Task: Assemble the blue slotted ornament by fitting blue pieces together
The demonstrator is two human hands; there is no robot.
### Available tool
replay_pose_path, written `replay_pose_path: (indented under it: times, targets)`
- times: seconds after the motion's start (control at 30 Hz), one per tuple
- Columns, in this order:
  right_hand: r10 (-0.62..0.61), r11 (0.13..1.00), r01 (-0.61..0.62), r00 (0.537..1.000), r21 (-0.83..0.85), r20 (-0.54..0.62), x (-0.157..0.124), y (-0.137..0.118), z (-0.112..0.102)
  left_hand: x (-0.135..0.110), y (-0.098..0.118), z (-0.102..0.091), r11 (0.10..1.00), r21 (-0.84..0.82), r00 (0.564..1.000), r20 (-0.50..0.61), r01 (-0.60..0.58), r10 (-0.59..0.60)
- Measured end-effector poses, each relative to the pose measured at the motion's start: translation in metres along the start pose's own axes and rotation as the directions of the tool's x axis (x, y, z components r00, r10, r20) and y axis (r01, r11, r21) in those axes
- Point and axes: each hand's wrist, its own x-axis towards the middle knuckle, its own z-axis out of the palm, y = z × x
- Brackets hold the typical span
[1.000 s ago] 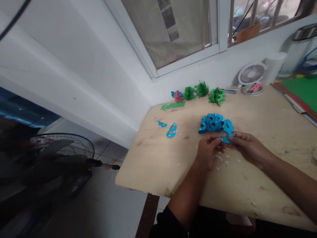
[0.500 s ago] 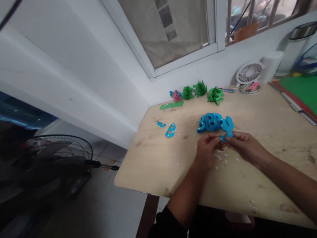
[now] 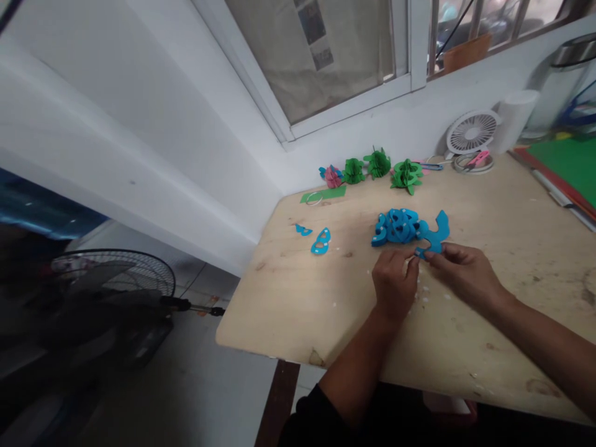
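On the wooden table (image 3: 326,310) lies a cluster of blue foam cut-outs (image 3: 397,226). A single blue foam piece (image 3: 434,234) sticks out at its right side. My right hand (image 3: 463,273) pinches this piece at its lower edge. Beside it, my left hand (image 3: 395,282) has its fingers curled and its fingertips pressed to the same piece. Small white bits (image 3: 426,298) are scattered on the wood under both hands.
Two loose blue foam pieces (image 3: 320,242) lie to the left. Green foam flowers (image 3: 378,164) and a pink one (image 3: 332,177) stand at the wall, with a green strip (image 3: 323,196). A small white fan (image 3: 472,131) and green sheets (image 3: 570,164) are at the right. A floor fan (image 3: 116,285) stands left of the table.
The blue piece in my fingers has turned and now points up to the right. My left hand has rolled over it, knuckles up. The view has shifted slightly.
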Motion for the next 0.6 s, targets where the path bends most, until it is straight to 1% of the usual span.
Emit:
replay_pose_path:
  times: [0.1,0.17,0.3,0.37,0.6]
  targets:
    - [-0.046,0.995,0.047,0.999,-0.086,0.009,0.0,-0.003,0.0004,-0.0001,-0.0031,0.0007,1.0,-0.025,1.0,0.019,0.016,-0.016]
    - [-0.077,0.99,0.078,0.997,-0.114,0.013,0.0008,-0.0029,0.0003,0.0002,-0.0046,0.0005,0.997,-0.06,0.998,0.036,0.051,-0.049]
    - [-0.098,0.989,0.103,0.994,-0.106,0.048,0.0026,0.0019,-0.0011,0.0018,-0.0062,-0.0012,0.979,-0.128,0.986,0.075,0.16,-0.151]
    - [-0.101,0.988,0.109,0.992,-0.109,0.076,0.0029,0.0042,-0.0022,0.0029,-0.0063,-0.0019,0.972,-0.134,0.979,0.087,0.193,-0.183]
    - [-0.095,0.984,0.108,0.99,-0.141,0.101,0.0034,0.004,-0.0037,0.005,-0.0026,-0.0024,0.975,-0.103,0.978,0.094,0.198,-0.188]
